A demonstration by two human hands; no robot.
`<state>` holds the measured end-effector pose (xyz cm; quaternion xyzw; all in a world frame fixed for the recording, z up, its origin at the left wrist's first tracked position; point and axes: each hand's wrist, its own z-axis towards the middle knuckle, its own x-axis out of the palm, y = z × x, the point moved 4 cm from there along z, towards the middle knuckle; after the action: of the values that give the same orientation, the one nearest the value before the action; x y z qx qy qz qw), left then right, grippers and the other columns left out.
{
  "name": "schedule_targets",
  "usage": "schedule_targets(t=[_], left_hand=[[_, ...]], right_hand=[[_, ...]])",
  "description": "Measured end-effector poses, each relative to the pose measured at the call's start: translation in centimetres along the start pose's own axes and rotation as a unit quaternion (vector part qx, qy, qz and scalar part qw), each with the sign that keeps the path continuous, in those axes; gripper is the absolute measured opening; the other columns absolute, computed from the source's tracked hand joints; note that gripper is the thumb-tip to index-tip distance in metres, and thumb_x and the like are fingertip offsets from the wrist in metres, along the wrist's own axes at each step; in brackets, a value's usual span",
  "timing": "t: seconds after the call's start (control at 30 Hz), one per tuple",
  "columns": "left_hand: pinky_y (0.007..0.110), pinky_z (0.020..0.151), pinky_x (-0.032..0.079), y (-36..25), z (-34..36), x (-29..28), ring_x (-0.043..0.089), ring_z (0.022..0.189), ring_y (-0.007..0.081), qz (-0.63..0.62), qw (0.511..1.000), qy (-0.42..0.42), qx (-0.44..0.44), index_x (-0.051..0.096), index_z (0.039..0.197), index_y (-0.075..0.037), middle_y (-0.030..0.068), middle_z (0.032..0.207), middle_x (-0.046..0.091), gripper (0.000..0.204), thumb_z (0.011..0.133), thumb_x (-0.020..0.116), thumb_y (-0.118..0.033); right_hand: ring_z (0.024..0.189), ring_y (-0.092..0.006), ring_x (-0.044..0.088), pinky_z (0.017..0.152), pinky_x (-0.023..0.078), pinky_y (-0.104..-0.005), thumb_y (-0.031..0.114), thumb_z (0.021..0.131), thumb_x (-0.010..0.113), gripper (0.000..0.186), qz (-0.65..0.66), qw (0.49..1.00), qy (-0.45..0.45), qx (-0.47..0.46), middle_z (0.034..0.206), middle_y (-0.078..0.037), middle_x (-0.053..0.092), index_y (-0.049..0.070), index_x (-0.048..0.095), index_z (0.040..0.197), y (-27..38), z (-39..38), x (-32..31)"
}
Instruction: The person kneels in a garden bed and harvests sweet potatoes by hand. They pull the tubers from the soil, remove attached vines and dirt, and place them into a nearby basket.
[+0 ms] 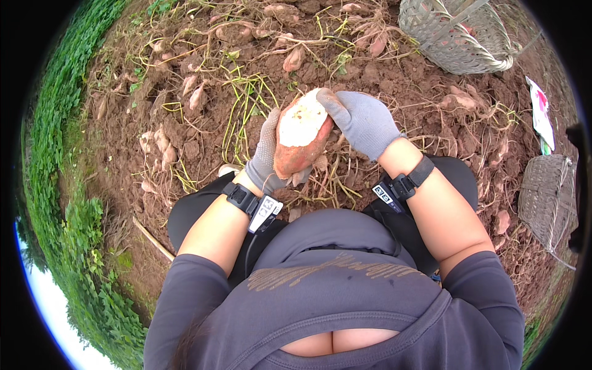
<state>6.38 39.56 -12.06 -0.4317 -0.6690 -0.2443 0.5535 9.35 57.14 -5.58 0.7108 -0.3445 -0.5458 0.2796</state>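
Note:
I hold a large reddish sweet potato (300, 145) with a broad white exposed face, speckled with yellowish bits, between both gloved hands at the centre of the view. My left hand (266, 145), in a grey dotted glove, cups its left side and underside. My right hand (361, 123), in a grey glove, grips its upper right edge with a fingertip on the pale face. Beneath them lie reddish soil, dug roots and green stems (246, 105). Both wrists wear black straps with small devices.
Dug sweet potatoes (161, 148) are scattered over the soil (154, 105). A woven basket (450, 43) stands at the upper right, another (546, 197) at the right. A white and pink packet (541, 114) lies between them. Dense green leaves (74, 234) line the left side.

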Motion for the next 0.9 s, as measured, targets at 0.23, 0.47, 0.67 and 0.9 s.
schedule_targets(t=[0.23,0.47,0.67,0.9], left_hand=[[0.049,0.118,0.042,-0.3,-0.8,0.0,0.051,0.139,0.0369,0.033,0.992,0.115,-0.05,0.032,0.16,-0.009,0.0199,0.156,0.046,0.074,0.106,0.034,-0.06],[0.048,0.106,0.054,-0.9,0.0,-1.3,0.058,0.131,0.0346,0.003,0.999,-0.011,0.034,0.034,0.159,-0.009,0.018,0.152,0.051,0.074,0.106,0.029,-0.06],[0.049,0.096,0.059,-0.6,0.6,-0.8,0.065,0.12,0.0357,0.12,0.993,0.003,0.011,0.042,0.153,-0.011,0.0151,0.142,0.06,0.072,0.104,0.032,-0.064],[0.045,0.111,0.049,0.8,0.1,-1.3,0.061,0.128,0.0295,0.163,0.969,-0.181,0.032,0.042,0.153,-0.013,0.0115,0.143,0.059,0.064,0.108,0.033,-0.058]], right_hand=[[0.085,-0.0399,0.068,0.079,0.053,-0.0443,0.058,0.104,0.044,0.062,-0.006,1.0,-0.019,-0.015,0.087,-0.02,0.07,0.003,0.071,0.099,-0.5,0.6,0.2],[0.087,-0.0188,0.068,0.081,0.054,-0.0368,0.041,0.1,0.064,0.047,0.334,0.933,-0.133,0.033,0.095,-0.008,0.072,-0.002,0.069,0.117,-2.0,1.4,0.7],[0.124,-0.025,0.061,0.105,0.048,-0.0349,0.051,0.103,0.056,0.066,0.383,0.921,0.029,0.067,0.131,-0.018,0.065,-0.002,0.053,0.142,-1.5,0.3,3.7],[0.115,-0.0436,0.065,0.097,0.052,-0.0452,0.06,0.1,0.054,0.076,0.094,0.995,0.015,0.018,0.124,-0.03,0.065,-0.003,0.049,0.142,-0.8,0.2,3.1]])
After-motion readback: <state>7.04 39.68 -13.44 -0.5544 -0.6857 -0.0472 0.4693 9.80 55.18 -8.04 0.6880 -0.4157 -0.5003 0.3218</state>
